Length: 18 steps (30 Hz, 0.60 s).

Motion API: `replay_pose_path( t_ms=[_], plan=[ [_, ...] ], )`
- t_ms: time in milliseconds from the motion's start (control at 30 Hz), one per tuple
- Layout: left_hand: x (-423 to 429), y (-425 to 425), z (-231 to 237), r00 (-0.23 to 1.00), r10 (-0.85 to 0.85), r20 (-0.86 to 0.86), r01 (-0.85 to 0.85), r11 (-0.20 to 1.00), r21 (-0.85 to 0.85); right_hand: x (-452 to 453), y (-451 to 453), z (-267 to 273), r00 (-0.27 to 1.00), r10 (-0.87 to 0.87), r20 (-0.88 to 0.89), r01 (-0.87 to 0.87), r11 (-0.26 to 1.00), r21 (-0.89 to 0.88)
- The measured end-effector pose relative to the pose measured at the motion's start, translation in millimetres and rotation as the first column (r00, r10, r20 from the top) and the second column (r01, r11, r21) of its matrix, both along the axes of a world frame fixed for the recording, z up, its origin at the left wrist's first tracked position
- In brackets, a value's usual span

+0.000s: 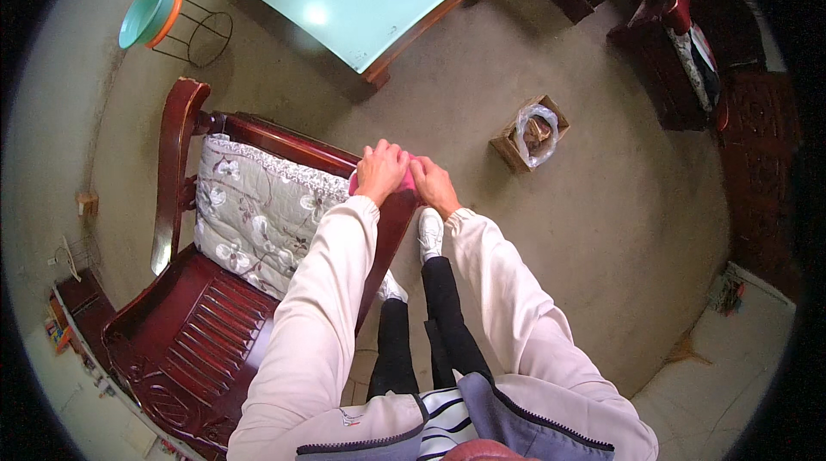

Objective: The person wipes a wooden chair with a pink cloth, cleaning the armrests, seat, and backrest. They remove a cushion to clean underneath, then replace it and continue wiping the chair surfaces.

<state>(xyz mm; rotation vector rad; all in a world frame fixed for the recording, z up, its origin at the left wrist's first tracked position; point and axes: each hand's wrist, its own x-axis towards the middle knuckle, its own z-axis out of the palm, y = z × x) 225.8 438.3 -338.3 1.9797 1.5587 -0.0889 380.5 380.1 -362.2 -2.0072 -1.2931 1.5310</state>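
A pink cloth point(409, 182) lies over the front corner of a dark red wooden armchair point(387, 235). My left hand point(382, 169) bends over the cloth from above and grips it. At the cloth's right edge my right hand point(435, 182) has its thumb side on it, fingers curled over the chair's outer corner. Most of the cloth is hidden under my hands. Just left of my left hand, a grey floral seat cushion point(258, 212) rests on the chair.
A carton point(510, 151) lined with a plastic bag stands on the floor to the right. Ahead is a low glass-topped table point(310, 9). A green basin point(145, 12) sits on a wire stand at the far left. More dark wooden furniture point(664, 67) stands at the right.
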Motion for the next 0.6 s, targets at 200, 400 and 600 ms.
replay_pose_path(
  t_ms=[200, 400, 600],
  plan=[
    [-24, -64, 9, 0.979, 0.023, 0.203, -0.104, 0.912, 0.397, -48, -69, 11, 0.963, -0.245, 0.113, 0.164, 0.865, 0.474],
    [-80, -186, 28, 0.993, 0.044, 0.114, -0.082, 0.929, 0.362, -111, -169, 44, 0.976, -0.172, 0.131, 0.100, 0.897, 0.431],
    [-74, -146, 17, 0.977, -0.025, 0.211, -0.065, 0.911, 0.408, -96, -142, 41, 0.975, -0.223, 0.017, 0.188, 0.855, 0.483]
  ],
)
